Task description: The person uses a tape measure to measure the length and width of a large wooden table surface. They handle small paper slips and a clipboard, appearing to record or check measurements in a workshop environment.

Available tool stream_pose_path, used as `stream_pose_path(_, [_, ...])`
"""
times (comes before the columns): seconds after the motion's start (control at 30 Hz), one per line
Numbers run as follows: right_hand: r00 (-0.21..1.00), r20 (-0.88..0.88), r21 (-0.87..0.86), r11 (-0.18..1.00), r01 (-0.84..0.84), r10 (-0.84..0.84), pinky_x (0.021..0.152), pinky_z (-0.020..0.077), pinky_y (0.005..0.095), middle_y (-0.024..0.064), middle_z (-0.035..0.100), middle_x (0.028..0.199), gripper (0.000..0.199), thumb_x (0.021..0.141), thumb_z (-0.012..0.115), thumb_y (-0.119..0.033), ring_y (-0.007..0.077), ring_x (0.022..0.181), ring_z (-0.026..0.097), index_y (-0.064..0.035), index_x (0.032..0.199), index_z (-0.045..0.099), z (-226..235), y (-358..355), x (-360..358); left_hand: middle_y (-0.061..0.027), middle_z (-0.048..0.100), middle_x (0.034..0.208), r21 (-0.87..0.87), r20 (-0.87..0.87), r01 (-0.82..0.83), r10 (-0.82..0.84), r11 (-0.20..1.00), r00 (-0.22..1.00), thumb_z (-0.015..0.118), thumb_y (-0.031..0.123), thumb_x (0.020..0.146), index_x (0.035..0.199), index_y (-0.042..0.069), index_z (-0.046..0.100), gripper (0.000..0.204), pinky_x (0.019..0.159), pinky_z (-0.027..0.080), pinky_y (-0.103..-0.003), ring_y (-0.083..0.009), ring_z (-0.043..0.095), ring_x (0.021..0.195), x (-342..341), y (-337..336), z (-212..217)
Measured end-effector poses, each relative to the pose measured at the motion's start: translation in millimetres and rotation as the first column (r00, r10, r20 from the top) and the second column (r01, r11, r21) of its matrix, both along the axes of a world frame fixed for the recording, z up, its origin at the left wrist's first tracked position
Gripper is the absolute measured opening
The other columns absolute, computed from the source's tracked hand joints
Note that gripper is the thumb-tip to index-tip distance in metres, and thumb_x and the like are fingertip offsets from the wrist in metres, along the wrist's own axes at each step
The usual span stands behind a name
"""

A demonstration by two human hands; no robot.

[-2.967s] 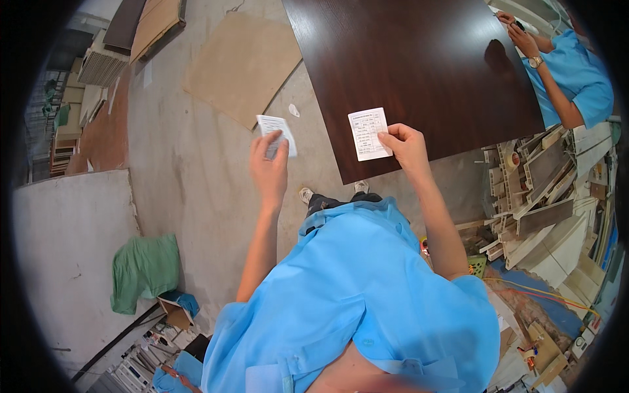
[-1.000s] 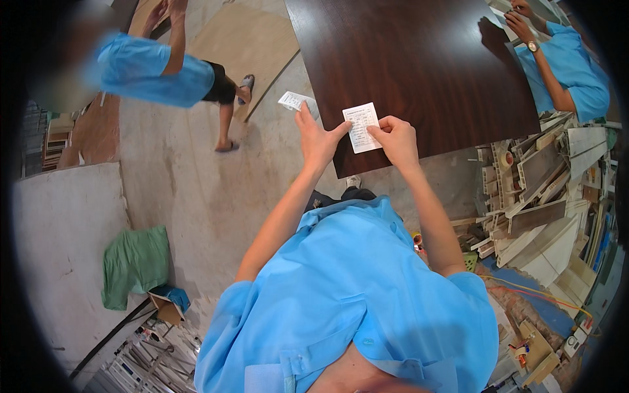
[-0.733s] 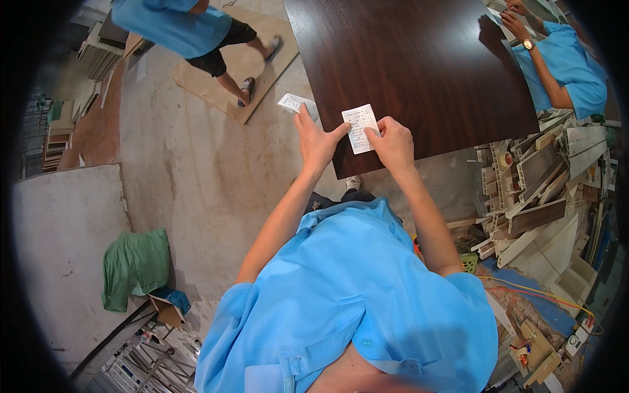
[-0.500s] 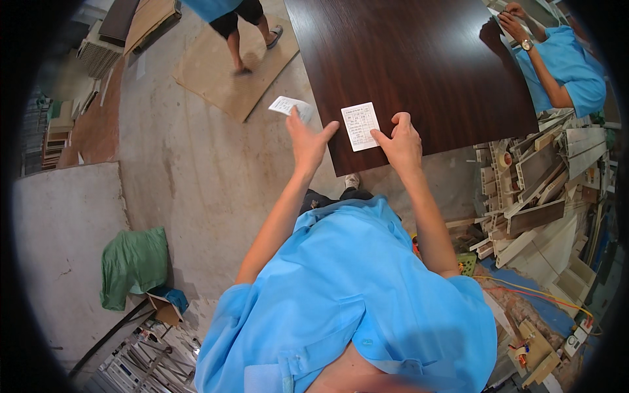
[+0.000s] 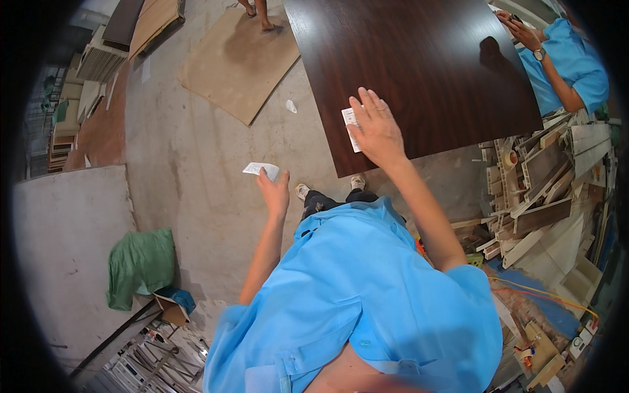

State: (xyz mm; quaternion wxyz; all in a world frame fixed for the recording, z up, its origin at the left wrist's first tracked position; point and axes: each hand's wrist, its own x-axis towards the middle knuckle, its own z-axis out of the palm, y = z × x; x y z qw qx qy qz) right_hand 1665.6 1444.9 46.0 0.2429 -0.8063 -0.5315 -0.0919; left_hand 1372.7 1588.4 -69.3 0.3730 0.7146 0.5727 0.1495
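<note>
My right hand (image 5: 380,134) lies flat, fingers stretched, over a white printed label (image 5: 348,118) near the front left corner of a dark brown wood-grain panel (image 5: 419,59). The hand covers much of the label; its left edge shows. Off the panel's left side, lower and closer to my body, my left hand (image 5: 275,195) pinches a white printed paper slip (image 5: 259,168) between thumb and fingers. Whether that slip is one sheet or several, I cannot tell.
A small white scrap (image 5: 291,106) lies on the concrete floor by a cardboard sheet (image 5: 229,65), where another person's bare legs show. At the panel's right stands a co-worker in blue (image 5: 570,65). Offcuts (image 5: 544,190) are piled at right; a green sack (image 5: 141,265) sits at left.
My right hand has gone from holding the label's edge to lying flat over it. The left hand has drawn back toward me with its slip. The walking person has moved farther away.
</note>
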Motion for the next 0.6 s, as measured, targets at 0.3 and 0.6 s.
stream_pose_path(0.3, [0.966, -0.248, -0.208, 0.978, 0.019, -0.072, 0.129, 0.0208, 0.0502, 0.0216, 0.028, 0.17, 0.081, 0.102, 0.057, -0.048, 0.0343, 0.159, 0.025, -0.0019, 0.163, 0.031, -10.5, -25.4, -66.8, -0.0299, 0.041, 0.153, -0.042, -0.004, 0.091, -0.091, 0.995, 0.996, 0.077, 0.029, 0.092, 0.154, -0.01, 0.034, 0.086, 0.121, 0.033, -0.049, -0.0428, 0.04, 0.145, -12.4, -17.0, -40.3])
stream_pose_path(0.6, [0.922, -0.266, -0.241, 0.946, 0.217, -0.28, 0.132, 0.0079, 0.0464, 0.0165, 0.021, 0.174, 0.091, 0.103, 0.044, -0.063, 0.028, 0.162, 0.015, 0.0021, 0.164, 0.025, -29.5, 53.7, -44.0, -0.0203, 0.053, 0.151, -0.547, 0.217, 0.407, -0.347, 0.731, 0.913, 0.06, 0.02, 0.106, 0.155, -0.005, 0.041, 0.058, 0.101, 0.05, -0.046, -0.0314, 0.058, 0.13, 17.2, -0.2, -68.2])
